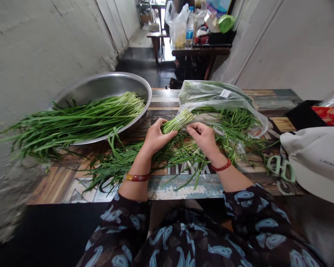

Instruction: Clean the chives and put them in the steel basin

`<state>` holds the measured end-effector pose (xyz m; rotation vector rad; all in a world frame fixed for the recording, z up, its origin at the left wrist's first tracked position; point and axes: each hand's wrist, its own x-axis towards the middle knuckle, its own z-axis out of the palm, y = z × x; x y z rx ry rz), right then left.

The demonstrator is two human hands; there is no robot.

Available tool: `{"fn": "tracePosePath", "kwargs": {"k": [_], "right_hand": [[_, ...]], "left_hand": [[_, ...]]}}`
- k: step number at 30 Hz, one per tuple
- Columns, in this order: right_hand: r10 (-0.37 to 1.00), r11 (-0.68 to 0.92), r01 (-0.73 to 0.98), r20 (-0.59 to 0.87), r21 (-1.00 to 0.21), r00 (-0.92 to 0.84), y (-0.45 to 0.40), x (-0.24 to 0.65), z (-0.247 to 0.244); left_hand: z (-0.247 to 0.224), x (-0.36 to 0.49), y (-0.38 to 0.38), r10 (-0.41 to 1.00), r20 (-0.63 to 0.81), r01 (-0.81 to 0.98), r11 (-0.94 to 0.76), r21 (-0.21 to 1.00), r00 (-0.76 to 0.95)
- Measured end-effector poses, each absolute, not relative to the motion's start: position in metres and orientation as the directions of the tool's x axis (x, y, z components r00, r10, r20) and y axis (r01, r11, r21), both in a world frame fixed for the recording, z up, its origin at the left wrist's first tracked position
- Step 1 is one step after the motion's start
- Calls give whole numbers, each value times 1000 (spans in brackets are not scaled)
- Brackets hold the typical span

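My left hand (159,138) is closed around a bunch of garlic chives (180,119), its pale cut ends pointing up and to the right. A clear, shiny band seems to wrap the bunch near those ends. Just right of it, my right hand (202,138) has thumb and fingers pinched together; anything between them is too small to make out. Loose chives (122,159) lie on the table under both hands. Behind them, a clear plastic bag (211,94) holds more chives. At the left, a metal basin (105,79) has a large heap of chives, leaves hanging over its rim.
Green-handled scissors (280,167) lie on the patterned wooden table (180,185) at the right, beside a pale cap (317,155). A red package (331,113) is behind the cap. Farther back, another table (202,51) carries a water bottle (189,29) and bags. Walls flank both sides.
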<state>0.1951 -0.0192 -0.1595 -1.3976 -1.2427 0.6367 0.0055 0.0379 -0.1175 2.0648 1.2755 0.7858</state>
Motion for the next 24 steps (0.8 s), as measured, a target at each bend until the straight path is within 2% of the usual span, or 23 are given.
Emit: {"fn": "tracePosePath", "kwargs": {"k": [3, 7, 12, 18, 24], "right_hand": [[860, 236, 471, 408, -850, 307, -23, 192, -153], [806, 270, 686, 549, -675, 223, -27, 187, -146], [798, 196, 837, 580, -510, 167, -26, 181, -146], [792, 106, 933, 597, -343, 129, -19, 178, -152], [816, 0, 960, 555, -278, 160, -10, 187, -157]], "left_hand": [[-120, 8, 37, 916, 171, 593, -368, 716, 362], [-124, 14, 34, 928, 154, 672, -354, 650, 339], [-125, 20, 30, 934, 159, 737, -352, 577, 321], [-122, 24, 25, 936, 146, 794, -350, 497, 321], [-122, 30, 21, 942, 119, 846, -335, 415, 315]]}}
